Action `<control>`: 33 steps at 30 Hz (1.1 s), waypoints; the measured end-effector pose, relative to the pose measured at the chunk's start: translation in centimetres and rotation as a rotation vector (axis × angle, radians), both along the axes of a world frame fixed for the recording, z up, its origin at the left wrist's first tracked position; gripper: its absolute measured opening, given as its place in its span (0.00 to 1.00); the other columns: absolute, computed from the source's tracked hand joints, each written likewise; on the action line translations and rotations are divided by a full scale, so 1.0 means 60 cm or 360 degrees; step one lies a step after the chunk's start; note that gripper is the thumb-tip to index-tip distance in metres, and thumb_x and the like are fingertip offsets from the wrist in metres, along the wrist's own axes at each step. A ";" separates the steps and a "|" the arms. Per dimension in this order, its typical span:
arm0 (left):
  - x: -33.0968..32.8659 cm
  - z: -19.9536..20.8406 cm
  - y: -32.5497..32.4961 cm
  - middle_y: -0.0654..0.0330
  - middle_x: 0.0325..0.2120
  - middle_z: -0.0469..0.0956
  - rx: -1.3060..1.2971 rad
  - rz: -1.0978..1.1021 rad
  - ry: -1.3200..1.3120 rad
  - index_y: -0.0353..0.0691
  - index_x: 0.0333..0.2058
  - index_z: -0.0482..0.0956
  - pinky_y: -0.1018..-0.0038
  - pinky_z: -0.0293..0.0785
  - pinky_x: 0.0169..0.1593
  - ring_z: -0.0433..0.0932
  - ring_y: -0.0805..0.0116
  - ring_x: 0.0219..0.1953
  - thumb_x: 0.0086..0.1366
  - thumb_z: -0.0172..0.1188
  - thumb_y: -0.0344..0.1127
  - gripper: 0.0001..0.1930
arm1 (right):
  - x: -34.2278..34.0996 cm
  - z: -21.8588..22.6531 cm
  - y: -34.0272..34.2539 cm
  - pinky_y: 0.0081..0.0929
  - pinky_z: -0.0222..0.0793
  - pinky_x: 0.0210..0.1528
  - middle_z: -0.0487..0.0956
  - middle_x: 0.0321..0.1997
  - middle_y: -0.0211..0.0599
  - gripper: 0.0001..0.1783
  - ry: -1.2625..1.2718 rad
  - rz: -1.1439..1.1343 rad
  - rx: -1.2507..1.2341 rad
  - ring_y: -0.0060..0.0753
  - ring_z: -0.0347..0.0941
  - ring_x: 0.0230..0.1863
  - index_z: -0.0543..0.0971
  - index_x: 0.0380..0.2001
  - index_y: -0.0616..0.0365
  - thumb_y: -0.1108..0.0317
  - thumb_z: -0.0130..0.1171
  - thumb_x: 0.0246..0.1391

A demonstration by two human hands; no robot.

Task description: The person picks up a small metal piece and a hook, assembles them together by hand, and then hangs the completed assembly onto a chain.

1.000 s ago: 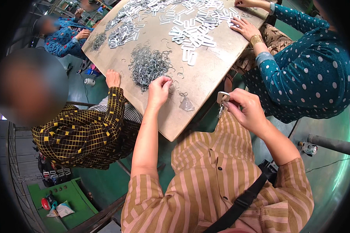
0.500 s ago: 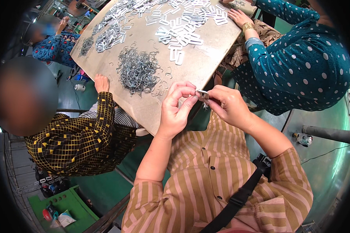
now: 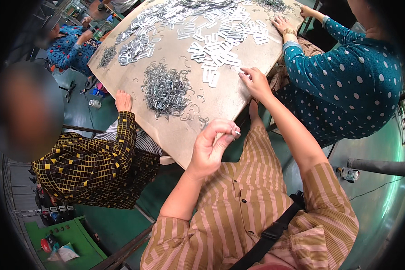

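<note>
Silvery metal in a small piece, pinched between thumb and fingertips of the left hand, by the near edge of the beige table; mostly covered by the fingers, so cannot tell its full shape; reaching forward over the table's right edge, the right hand, near the closest flat slotted plates; at its fingertips, cannot tell whether slightly spread or pinching something; beyond the left hand, a tangled heap of bent wire clips, with strays scattered on the near side; farther across, many more plates in loose, overlapping drifts; at the left edge, a co-worker's hand, at the end of a black-and-yellow checked sleeve; at the right edge, another person's hand on the tabletop, with a gold bracelet and a dotted teal sleeve; at the far left, a person in a patterned blue top, beside a smaller clip heap; at the lower left, a green bench bearing a pale bag.
</note>
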State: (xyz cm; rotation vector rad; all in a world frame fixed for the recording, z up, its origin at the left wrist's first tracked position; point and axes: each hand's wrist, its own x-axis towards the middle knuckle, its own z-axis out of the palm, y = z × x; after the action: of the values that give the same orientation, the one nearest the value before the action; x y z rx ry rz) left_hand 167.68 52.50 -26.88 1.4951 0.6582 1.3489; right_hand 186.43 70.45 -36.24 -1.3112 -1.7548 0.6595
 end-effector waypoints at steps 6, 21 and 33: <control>0.000 0.001 -0.027 0.55 0.37 0.71 0.0004 -0.0096 0.0100 0.36 0.36 0.70 0.70 0.70 0.47 0.72 0.65 0.42 0.65 0.49 0.21 0.03 | -0.051 -0.027 0.114 0.39 0.68 0.46 0.73 0.42 0.50 0.15 -0.0595 -0.0356 -0.0123 0.47 0.72 0.45 0.78 0.40 0.58 0.62 0.60 0.50; 0.014 -0.024 -0.006 0.61 0.35 0.76 -0.0575 0.0022 -0.0131 0.36 0.37 0.71 0.76 0.70 0.47 0.74 0.76 0.40 0.67 0.51 0.27 0.02 | 0.008 0.166 -0.104 0.15 0.66 0.28 0.76 0.23 0.25 0.07 0.0658 0.0535 -0.0726 0.15 0.70 0.24 0.77 0.29 0.62 0.71 0.63 0.49; 0.027 -0.030 -0.023 0.65 0.31 0.76 -0.0581 0.0263 0.0121 0.34 0.36 0.73 0.82 0.71 0.41 0.73 0.80 0.35 0.65 0.55 0.27 0.03 | -0.001 0.245 -0.238 0.16 0.70 0.28 0.78 0.23 0.29 0.05 0.0368 0.0553 -0.0303 0.13 0.72 0.25 0.78 0.29 0.66 0.74 0.61 0.49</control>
State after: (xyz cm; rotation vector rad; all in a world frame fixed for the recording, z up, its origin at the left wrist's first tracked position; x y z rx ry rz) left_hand 169.30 51.13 -28.66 1.2211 1.0363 1.2185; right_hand 186.37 56.16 -21.53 -1.0088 -1.7737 1.1510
